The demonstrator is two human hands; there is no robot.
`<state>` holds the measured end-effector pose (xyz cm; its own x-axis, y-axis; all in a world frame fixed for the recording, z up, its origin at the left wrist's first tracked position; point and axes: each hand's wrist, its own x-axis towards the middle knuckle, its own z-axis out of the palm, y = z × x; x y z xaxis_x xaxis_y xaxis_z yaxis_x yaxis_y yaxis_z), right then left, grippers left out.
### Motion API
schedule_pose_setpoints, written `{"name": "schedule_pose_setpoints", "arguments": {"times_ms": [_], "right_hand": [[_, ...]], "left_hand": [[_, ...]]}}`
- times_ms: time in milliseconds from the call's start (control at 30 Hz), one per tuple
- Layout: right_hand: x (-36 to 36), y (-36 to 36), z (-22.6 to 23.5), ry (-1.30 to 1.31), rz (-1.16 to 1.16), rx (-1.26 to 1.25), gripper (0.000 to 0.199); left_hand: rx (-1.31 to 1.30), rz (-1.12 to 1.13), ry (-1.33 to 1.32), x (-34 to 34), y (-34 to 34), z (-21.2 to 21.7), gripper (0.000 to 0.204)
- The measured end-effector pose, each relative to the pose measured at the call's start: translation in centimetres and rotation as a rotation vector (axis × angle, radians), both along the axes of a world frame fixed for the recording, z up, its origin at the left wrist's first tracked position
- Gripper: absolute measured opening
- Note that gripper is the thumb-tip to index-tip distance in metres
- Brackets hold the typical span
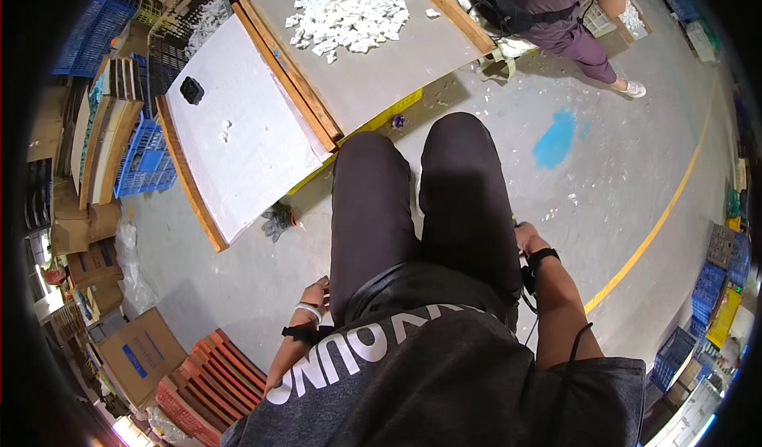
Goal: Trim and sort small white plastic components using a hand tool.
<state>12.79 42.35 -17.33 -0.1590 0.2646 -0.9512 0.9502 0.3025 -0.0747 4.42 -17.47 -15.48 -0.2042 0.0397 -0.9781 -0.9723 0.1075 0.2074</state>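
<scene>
Person's standing w/ both arms hanging down by the thighs, nothing in either hand afaict. Left hand (315,292) sits right against the left trouser leg (369,209), fingers curled loosely inward, grip looks released & not around anything; there's a light band and a dark strap on that wrist. Right hand (525,237) is mostly tucked behind the right trouser leg (468,193), so can't tell if that grip is clenched or slack, only the wrist w/ a black strap and a cable running up the forearm shows.

Nearest loose thing to the left hand is a crumpled grey glove (278,222) on the concrete floor (603,177), just at the corner of the worktop (238,130). It's near the hand but apart from it, up and a bit to the left, not touched. Prob lies there bc it dropped off the edge, just a guess.

Worktop is a pale board w/ wooden edging, tilted in view, w/ a small black block (191,90) and a few white bits on it. The second worktop (373,58) next to it carries a big pile of white pieces (349,11), well away from both hands. Another person (556,11) stands at its far end. Blue crates (147,157) and cardboard boxes (139,356) sit on the left, stacked red trays (214,379) by the left arm.
</scene>
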Motion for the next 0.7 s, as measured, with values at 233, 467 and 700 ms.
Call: {"name": "schedule_pose_setpoints", "arguments": {"times_ms": [233,467,700], "right_hand": [[-5.6,1.6,10.2,0.563,-0.691,-0.024,0.021],[-8.0,-0.4,20.1,1.067,-1.028,-0.69,0.015],[-12.7,-6.3,23.8,1.022,-0.829,-1.055,0.026]], "left_hand": [[-0.168,0.133,0.391,-3.9,3.7,8.4,0.028],[-0.186,0.14,0.71,-7.3,5.5,13.4,0.02],[-0.097,0.082,1.072,-10.9,7.5,20.6,0.017]]}}
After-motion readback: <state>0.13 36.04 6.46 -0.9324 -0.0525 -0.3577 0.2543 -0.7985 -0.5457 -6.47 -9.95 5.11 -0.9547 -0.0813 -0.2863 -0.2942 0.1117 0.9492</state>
